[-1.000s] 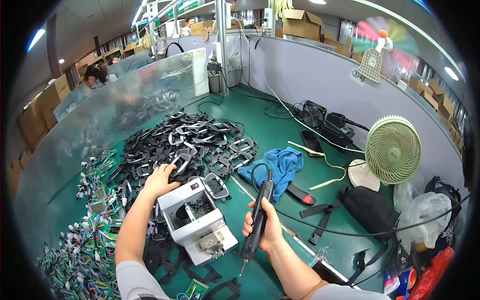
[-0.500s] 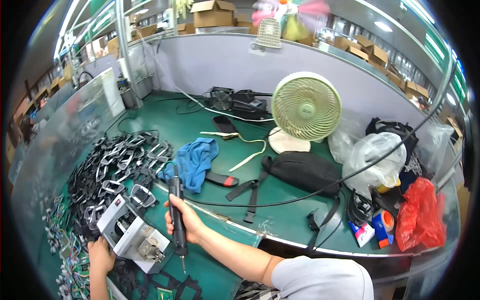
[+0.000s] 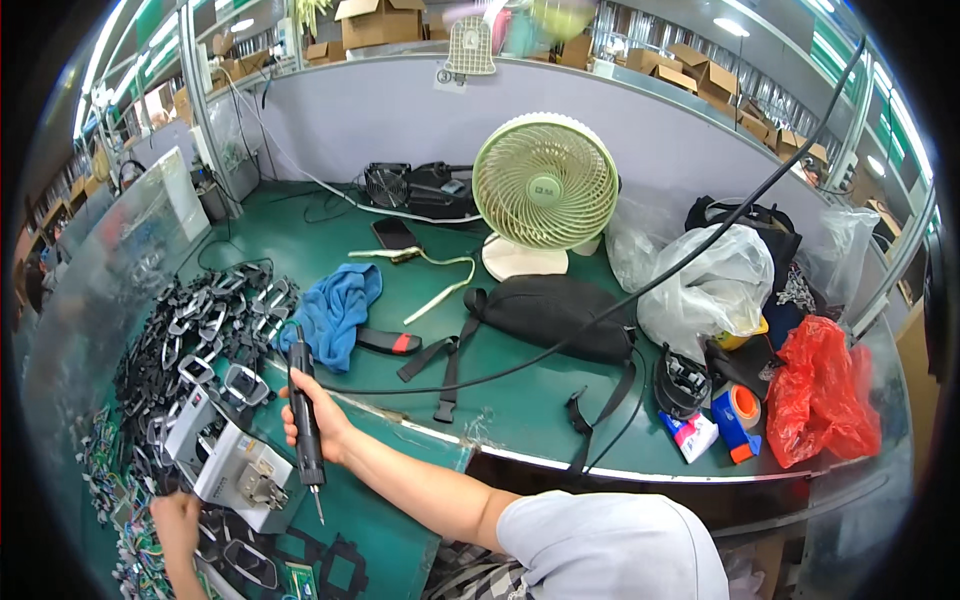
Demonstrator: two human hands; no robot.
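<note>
A black electric screwdriver [image 3: 309, 455] is gripped by my right hand [image 3: 322, 418], its bit pointing down and its handle nearly upright. Just left of the bit stands a grey-white box-shaped screw feeder [image 3: 232, 470] with a metal piece on its front. At the feeder's near left side is my left hand [image 3: 176, 518], fingers curled in; whatever they hold is hidden. Beside that hand lie small circuit boards with wires [image 3: 132, 540]. Black plastic frames [image 3: 248, 562] and a green circuit board [image 3: 300, 578] lie below the screwdriver.
A heap of black and grey frames [image 3: 190, 335] covers the left of the green bench, with a blue cloth [image 3: 335, 305] beside it. A fan [image 3: 545, 185], a black waist bag [image 3: 555, 315] and plastic bags [image 3: 710, 290] stand farther right. A black cable [image 3: 640, 290] crosses the view.
The view has swung right, so the bench things appear farther left. My left hand has drawn nearer to me along the feeder, its fingers curled. The screwdriver stays in my right hand.
</note>
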